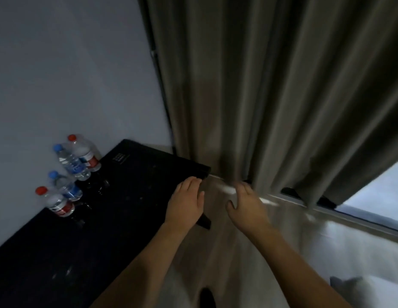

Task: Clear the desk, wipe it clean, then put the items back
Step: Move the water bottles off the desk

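1. Both forearms reaching forward, nothing held in either.
2. Left hand (186, 201) flat with fingers relaxed, over the right edge of the black tabletop (118, 210).
3. Right hand (245, 204) open and loosely spread, just past that edge, near the curtain (271, 85).
4. Four water bottles (69, 174) standing at the tabletop's far left against the wall (60, 63), two red-capped, two blue-capped.

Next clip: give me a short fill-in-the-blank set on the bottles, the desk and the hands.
1. ____ water bottles stand on the black desk.
2. Two caps are blue, two are ____.
3. The bottles stand against the ____.
4. Left hand and right hand both hold ____.

Missing: four; red; wall; nothing
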Motion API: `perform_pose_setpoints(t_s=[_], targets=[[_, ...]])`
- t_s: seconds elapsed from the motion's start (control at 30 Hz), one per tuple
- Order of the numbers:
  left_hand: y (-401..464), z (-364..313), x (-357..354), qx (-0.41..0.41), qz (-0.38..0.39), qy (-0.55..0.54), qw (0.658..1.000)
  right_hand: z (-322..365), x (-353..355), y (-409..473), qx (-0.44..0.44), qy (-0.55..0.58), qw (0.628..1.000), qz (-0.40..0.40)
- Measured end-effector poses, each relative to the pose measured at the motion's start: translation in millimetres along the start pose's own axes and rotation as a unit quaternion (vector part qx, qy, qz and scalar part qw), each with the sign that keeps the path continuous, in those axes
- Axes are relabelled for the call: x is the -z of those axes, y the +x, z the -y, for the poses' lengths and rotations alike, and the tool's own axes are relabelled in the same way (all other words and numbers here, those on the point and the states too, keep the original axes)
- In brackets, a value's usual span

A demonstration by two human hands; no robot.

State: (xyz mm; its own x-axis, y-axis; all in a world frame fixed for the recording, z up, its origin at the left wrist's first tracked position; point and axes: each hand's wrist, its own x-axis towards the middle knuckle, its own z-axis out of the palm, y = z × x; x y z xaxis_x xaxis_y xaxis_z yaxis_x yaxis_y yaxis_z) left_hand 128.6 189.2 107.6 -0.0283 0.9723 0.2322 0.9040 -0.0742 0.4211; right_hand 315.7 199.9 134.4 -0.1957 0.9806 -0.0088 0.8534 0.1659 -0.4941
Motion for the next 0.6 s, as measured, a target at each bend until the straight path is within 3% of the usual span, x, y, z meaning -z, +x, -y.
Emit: perform_pose_setpoints(t_s=[0.4,0.6], targets=[[127.6,105.3,2.0,0.162,-0.088,-0.06,0.981,80.6,-31.9,197.2,0.153,-0.012,0.984,0.088],[124.5,194.3,42.6,0.294,-0.138,-0.028,0.946,163.1,-91.3,269.0,0.293,0.01,0.938,0.186]])
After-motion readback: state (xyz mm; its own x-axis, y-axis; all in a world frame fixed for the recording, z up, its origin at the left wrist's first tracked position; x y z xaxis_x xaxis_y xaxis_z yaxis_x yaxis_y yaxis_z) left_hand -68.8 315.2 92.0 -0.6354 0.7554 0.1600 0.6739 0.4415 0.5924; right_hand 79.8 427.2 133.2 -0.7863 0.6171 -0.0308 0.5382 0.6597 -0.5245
